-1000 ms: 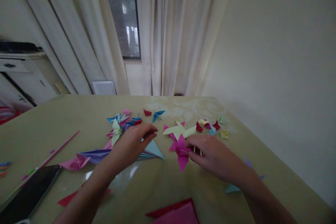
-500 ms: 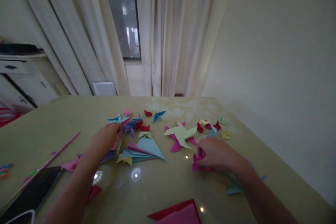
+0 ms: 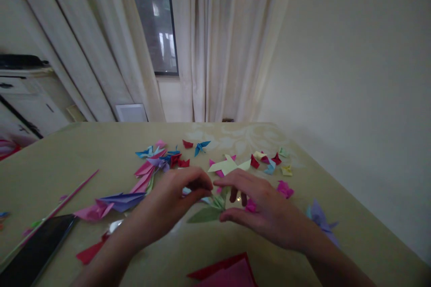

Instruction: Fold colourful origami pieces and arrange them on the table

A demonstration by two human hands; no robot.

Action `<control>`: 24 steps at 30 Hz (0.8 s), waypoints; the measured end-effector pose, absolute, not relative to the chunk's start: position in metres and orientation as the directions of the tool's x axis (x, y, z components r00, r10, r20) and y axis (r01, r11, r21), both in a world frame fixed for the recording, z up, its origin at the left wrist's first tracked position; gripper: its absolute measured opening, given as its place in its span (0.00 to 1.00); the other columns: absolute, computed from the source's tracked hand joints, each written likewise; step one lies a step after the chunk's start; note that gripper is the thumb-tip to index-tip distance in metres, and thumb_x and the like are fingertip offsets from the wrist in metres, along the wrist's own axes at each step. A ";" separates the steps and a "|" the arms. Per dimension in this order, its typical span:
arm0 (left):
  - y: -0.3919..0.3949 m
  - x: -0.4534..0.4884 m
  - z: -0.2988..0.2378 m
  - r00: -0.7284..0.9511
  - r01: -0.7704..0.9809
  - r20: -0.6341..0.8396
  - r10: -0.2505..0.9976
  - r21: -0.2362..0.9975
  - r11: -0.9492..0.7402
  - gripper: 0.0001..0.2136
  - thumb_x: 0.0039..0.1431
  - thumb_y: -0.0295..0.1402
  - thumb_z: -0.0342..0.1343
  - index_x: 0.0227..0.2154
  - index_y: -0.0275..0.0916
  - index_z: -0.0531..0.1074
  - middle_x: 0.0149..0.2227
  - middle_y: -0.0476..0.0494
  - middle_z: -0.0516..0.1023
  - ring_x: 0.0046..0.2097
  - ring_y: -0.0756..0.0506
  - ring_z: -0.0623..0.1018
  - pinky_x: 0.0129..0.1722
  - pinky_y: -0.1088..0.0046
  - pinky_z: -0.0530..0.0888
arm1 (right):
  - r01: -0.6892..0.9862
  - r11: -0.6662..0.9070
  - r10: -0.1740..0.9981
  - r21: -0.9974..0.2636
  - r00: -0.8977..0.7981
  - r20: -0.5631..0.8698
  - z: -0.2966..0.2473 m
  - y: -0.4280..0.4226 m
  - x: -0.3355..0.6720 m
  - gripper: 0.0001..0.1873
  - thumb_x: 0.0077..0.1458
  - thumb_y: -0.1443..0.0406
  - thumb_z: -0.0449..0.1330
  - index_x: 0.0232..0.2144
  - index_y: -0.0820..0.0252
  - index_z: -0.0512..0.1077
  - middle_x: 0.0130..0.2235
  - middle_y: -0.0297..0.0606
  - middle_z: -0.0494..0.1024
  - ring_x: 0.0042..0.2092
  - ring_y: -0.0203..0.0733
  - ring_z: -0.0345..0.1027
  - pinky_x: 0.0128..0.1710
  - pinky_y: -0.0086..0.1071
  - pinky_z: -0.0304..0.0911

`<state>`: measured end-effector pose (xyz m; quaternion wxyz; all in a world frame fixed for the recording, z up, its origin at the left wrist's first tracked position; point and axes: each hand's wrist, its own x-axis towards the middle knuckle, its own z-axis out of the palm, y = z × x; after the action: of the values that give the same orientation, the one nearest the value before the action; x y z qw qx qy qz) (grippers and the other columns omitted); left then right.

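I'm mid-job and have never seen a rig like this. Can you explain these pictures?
There is no machine: these are a person's bare hands, filmed by one head-worn camera looking forward and down. The left hand appears to pinch a green folded paper between its fingers. The right hand is open beside it, thumb and fingers apart; I can't tell whether it touches the paper. Around them on the table lie many folded paper pieces, such as a blue piece farther back and a purple piece on the right.
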<state>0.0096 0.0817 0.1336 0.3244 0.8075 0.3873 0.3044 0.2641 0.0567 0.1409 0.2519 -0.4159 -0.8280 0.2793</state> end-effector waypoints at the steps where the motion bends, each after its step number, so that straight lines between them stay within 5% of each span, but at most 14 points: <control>1: 0.079 0.020 0.131 0.527 0.414 0.249 0.813 0.760 -0.501 0.05 0.68 0.32 0.59 0.36 0.44 0.79 0.36 0.51 0.84 0.38 0.47 0.81 0.39 0.74 0.74 | 0.550 0.493 0.825 -0.674 -0.540 0.163 0.139 0.057 0.263 0.21 0.62 0.55 0.71 0.55 0.50 0.76 0.46 0.35 0.81 0.41 0.40 0.75 0.43 0.32 0.67; 4: 0.077 0.035 0.123 0.509 0.391 0.273 0.816 0.772 -0.502 0.04 0.68 0.29 0.59 0.36 0.43 0.78 0.36 0.51 0.84 0.38 0.47 0.81 0.38 0.74 0.73 | 0.581 0.457 0.839 -0.674 -0.533 0.109 0.135 0.061 0.266 0.12 0.61 0.61 0.73 0.46 0.54 0.79 0.38 0.31 0.82 0.38 0.38 0.75 0.42 0.30 0.65; 8: 0.080 0.038 0.116 0.484 0.358 0.265 0.834 0.809 -0.466 0.04 0.67 0.27 0.60 0.36 0.43 0.77 0.37 0.51 0.84 0.39 0.47 0.82 0.39 0.74 0.74 | 0.568 0.426 0.845 -0.704 -0.528 0.084 0.132 0.065 0.267 0.16 0.58 0.57 0.75 0.44 0.55 0.79 0.40 0.31 0.83 0.40 0.40 0.75 0.41 0.30 0.64; 12: 0.079 0.041 0.117 0.487 0.352 0.260 0.834 0.815 -0.460 0.04 0.67 0.28 0.60 0.36 0.42 0.77 0.36 0.50 0.84 0.38 0.47 0.81 0.38 0.73 0.75 | 0.572 0.464 0.831 -0.676 -0.545 0.110 0.128 0.068 0.265 0.03 0.66 0.63 0.66 0.41 0.56 0.78 0.39 0.33 0.82 0.40 0.39 0.74 0.42 0.30 0.62; 15: 0.091 0.033 0.114 0.484 0.378 0.271 0.832 0.793 -0.478 0.04 0.70 0.35 0.59 0.40 0.43 0.77 0.38 0.48 0.84 0.39 0.45 0.82 0.39 0.71 0.77 | 0.634 0.487 0.837 -0.601 -0.536 0.114 0.129 0.073 0.271 0.03 0.67 0.67 0.63 0.39 0.57 0.77 0.38 0.34 0.81 0.38 0.40 0.72 0.41 0.31 0.61; 18: 0.118 0.007 0.099 0.378 0.642 0.296 0.877 0.599 -0.479 0.10 0.74 0.40 0.53 0.42 0.42 0.76 0.42 0.43 0.83 0.43 0.42 0.82 0.43 0.67 0.79 | 0.738 0.447 0.872 -0.505 -0.486 0.061 0.132 0.080 0.287 0.03 0.65 0.69 0.61 0.37 0.58 0.76 0.37 0.37 0.80 0.38 0.42 0.72 0.40 0.32 0.61; 20: 0.137 -0.016 0.083 0.279 0.889 0.262 0.924 0.294 -0.352 0.12 0.75 0.36 0.48 0.44 0.41 0.76 0.50 0.37 0.81 0.51 0.39 0.80 0.53 0.61 0.77 | 0.805 0.386 0.904 -0.450 -0.428 0.011 0.133 0.085 0.301 0.03 0.65 0.67 0.61 0.37 0.58 0.75 0.38 0.38 0.81 0.38 0.44 0.73 0.38 0.32 0.60; 24: 0.158 -0.051 0.052 0.172 0.975 0.182 0.968 0.112 -0.194 0.12 0.68 0.27 0.50 0.46 0.38 0.79 0.61 0.26 0.75 0.62 0.27 0.75 0.59 0.46 0.72 | 0.904 0.273 0.951 -0.328 -0.304 -0.048 0.135 0.092 0.327 0.07 0.68 0.63 0.58 0.39 0.59 0.74 0.37 0.41 0.81 0.37 0.45 0.74 0.36 0.34 0.59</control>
<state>-0.0507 0.1579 0.0515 -0.0153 0.7652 0.6347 0.1064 0.3273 0.0923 0.1348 0.0793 -0.5845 -0.7938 0.1484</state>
